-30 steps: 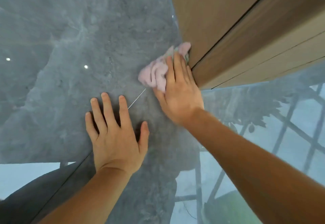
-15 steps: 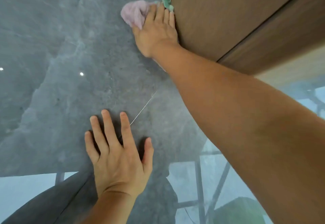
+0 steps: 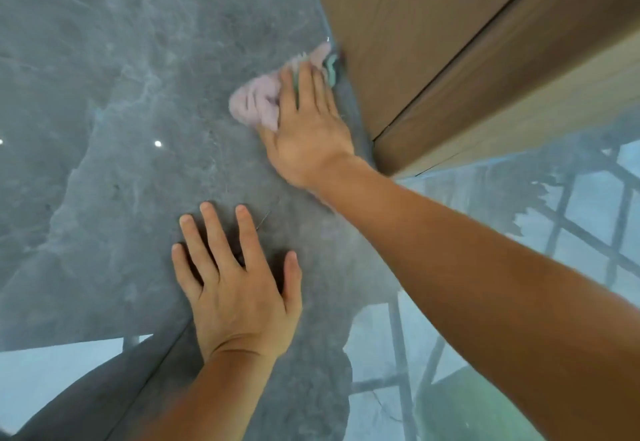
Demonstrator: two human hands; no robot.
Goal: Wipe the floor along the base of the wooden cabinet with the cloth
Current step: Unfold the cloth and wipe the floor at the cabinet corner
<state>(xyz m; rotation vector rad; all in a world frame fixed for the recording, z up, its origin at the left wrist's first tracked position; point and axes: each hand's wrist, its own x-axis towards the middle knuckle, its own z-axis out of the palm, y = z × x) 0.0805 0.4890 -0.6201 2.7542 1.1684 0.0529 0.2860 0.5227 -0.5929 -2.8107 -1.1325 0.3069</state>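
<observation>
floor (image 3: 104,101): glossy grey stone, likely slick | wooden cabinet (image 3: 433,42): base meets floor | left hand (image 3: 239,288): spread flat, bracing | right hand (image 3: 304,128): fingers together, pressing cloth (image 3: 258,101) down beside cabinet base | cloth looks soft, light, bunchy; palm it flat

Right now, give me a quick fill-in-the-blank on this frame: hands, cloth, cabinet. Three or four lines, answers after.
1. The right hand presses a pink and green ____ onto the floor.
2. The left hand lies ____ on the floor, fingers spread, holding nothing.
3. The cloth sits beside the base of the ____ cabinet.
4. The cabinet is on the person's ____ side.

Answers: cloth; flat; wooden; right
</observation>
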